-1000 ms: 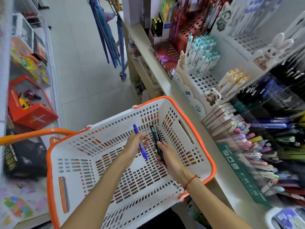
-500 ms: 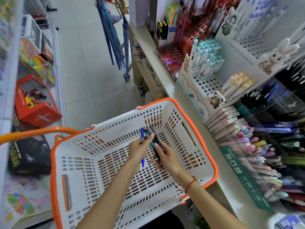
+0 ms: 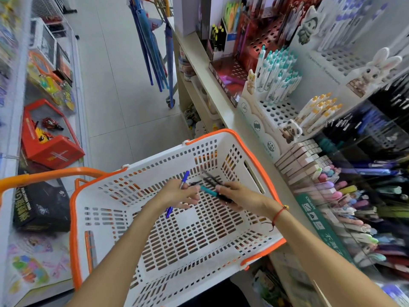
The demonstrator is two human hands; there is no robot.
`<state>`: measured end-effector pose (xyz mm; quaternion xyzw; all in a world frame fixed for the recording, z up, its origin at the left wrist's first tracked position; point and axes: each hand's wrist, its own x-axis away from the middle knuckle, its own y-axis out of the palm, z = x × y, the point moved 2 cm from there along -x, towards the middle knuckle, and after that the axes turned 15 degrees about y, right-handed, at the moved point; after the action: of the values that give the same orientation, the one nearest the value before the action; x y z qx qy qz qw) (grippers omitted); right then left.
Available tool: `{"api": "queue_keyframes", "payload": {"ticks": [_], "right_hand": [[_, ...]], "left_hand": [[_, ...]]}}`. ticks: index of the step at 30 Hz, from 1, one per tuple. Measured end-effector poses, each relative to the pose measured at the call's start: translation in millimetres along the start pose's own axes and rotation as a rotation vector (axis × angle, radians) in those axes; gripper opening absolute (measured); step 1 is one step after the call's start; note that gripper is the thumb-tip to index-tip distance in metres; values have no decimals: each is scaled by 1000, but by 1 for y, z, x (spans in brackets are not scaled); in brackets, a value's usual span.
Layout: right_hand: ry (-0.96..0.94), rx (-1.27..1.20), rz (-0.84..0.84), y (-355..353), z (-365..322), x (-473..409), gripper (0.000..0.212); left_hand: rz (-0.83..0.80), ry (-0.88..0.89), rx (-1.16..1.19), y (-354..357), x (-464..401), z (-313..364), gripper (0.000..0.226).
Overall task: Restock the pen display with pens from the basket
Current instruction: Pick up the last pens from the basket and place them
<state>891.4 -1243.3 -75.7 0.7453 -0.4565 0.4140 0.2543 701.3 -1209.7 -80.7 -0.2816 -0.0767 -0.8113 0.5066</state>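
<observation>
A white plastic basket (image 3: 221,271) with an orange rim hangs in front of me, tilted, with its perforated bottom bare. Over its middle my left hand (image 3: 177,193) grips a blue pen (image 3: 184,177) that sticks out above and below the fist. Beside it my right hand (image 3: 239,196) holds a small bundle of dark and teal pens (image 3: 208,190), their tips fanned toward the left hand. The two hands almost touch. The pen display (image 3: 276,107) with white and teal pens stands on the shelf to the right.
A shelf edge (image 3: 221,103) runs along the right, packed with pen racks, boxed erasers and a clear case of coloured pens (image 3: 363,196). On the left is a counter with a red toy box (image 3: 51,138). Blue umbrellas (image 3: 150,45) lean ahead in the tiled aisle.
My hands came together over the basket. The dark pens in my right hand tilted from upright to pointing left, fanning out toward the left hand, which still holds the blue pen.
</observation>
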Motion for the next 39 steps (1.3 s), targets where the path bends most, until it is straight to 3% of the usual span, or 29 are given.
{"api": "queue_keyframes", "payload": {"ticks": [3, 7, 10, 14, 18, 22, 26, 29, 31, 34, 36, 39], "right_hand": [[-14, 17, 145, -18, -9, -6, 18], [-12, 186, -35, -35, -17, 2, 21], [34, 247, -172, -32, -17, 0, 23], [76, 117, -78, -34, -15, -7, 21], [93, -54, 3, -39, -15, -10, 21], [75, 104, 118, -30, -21, -11, 21], [-90, -152, 107, -24, -30, -10, 22], [-166, -556, 6, -15, -28, -13, 22], [-175, -818, -33, -3, -24, -22, 24], [-163, -1005, -94, 9, -21, -42, 23], [-122, -825, 18, 5, -14, -57, 24], [-51, -159, 478, -9, 10, -82, 34]], "left_hand": [[31, 8, 30, 3, 4, 2, 26], [347, 139, -136, -16, -7, 6, 33], [169, 152, -300, -10, -13, 15, 47], [56, 131, -570, -1, -14, 15, 48], [-167, 192, -563, 11, -12, 15, 42], [-387, 211, -514, 25, -9, 18, 48], [-478, 265, -363, 35, -9, 17, 35], [-393, 238, -151, 49, -5, 14, 17], [-234, 217, 15, 60, -4, 9, 10], [-93, 215, -22, 53, -7, -3, 10], [-13, 177, -73, 31, -15, -20, 11], [231, 49, 40, -3, -32, -59, 16]]}}
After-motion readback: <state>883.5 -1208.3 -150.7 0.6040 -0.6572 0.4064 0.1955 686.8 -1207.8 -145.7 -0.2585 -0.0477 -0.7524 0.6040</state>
